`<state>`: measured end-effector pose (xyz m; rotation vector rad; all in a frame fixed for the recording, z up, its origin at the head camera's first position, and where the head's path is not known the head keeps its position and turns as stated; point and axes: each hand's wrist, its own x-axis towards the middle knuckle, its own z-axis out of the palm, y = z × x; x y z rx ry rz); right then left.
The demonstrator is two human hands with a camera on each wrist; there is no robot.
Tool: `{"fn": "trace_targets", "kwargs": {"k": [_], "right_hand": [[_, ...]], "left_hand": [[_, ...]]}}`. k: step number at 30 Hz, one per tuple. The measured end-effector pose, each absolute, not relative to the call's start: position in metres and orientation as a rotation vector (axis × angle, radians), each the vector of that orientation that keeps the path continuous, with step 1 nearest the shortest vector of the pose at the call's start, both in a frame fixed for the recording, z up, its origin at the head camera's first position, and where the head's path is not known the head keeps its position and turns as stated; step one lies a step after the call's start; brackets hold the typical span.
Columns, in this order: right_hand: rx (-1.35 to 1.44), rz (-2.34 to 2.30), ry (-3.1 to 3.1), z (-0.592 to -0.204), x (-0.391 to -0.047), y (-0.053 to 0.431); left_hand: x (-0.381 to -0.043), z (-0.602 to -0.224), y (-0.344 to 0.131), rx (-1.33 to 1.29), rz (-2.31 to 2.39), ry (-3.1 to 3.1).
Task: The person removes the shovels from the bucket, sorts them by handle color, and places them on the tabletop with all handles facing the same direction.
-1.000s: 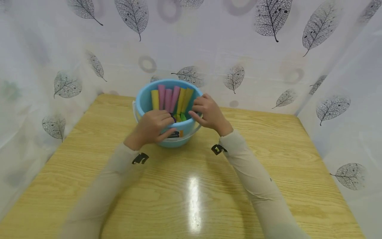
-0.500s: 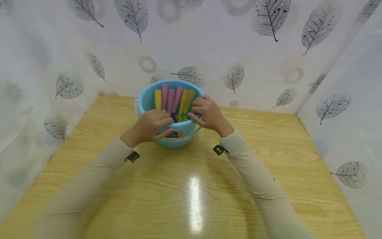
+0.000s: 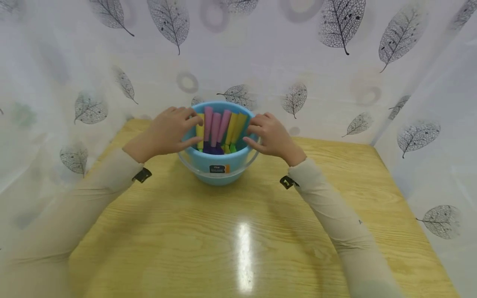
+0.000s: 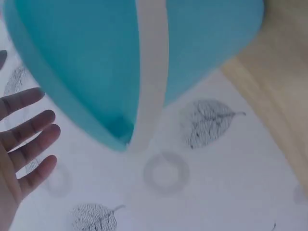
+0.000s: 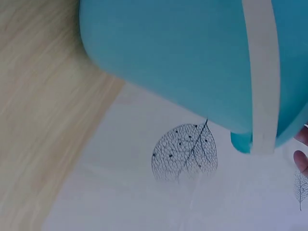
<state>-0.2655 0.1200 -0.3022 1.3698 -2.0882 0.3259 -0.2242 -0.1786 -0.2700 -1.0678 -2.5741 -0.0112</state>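
Observation:
A light-blue bucket [image 3: 199, 160] stands upright on the table, its pale carrying handle [image 3: 209, 174] hanging down across the front. Pink handles [image 3: 216, 126] and yellow handles [image 3: 232, 128] lean inside it, with dark purple and green parts at their lower ends. My left hand [image 3: 167, 131] hovers at the bucket's left rim, fingers spread; the left wrist view shows those fingers [image 4: 31, 130] apart from the blue wall. Beside the right rim is my right hand [image 3: 272, 137], its fingers loosely bent. Only two fingertips [image 5: 301, 161] show in the right wrist view; contact with the rim is unclear.
The wood-grain table [image 3: 193, 248] reaches back to a white curtain [image 3: 261, 62] printed with dark leaves. This curtain also hangs along both sides. A bright reflection lies on the tabletop in front of the bucket.
My left hand has let go of the bucket's front rim and moved up and left. My right hand has shifted slightly right, off the rim. The bucket has shifted slightly right in view.

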Motion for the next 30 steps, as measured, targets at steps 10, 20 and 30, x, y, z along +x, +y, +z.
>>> {"fn": "trace_targets", "kwargs": {"k": [10, 20, 30], "right_hand": [[1.418, 0.117, -2.098, -0.269, -0.279, 0.129], [1.484, -0.069, -2.074, -0.251, -0.291, 0.119], [1.504, -0.119, -2.128, -0.256, -0.293, 0.108]], "left_hand": [[-0.254, -0.250, -0.197, -0.812, 0.109, -2.709], [-0.283, -0.263, -0.196, -0.662, 0.054, -2.833], [-0.286, -0.279, -0.199, -0.646, -0.024, -2.980]]}}
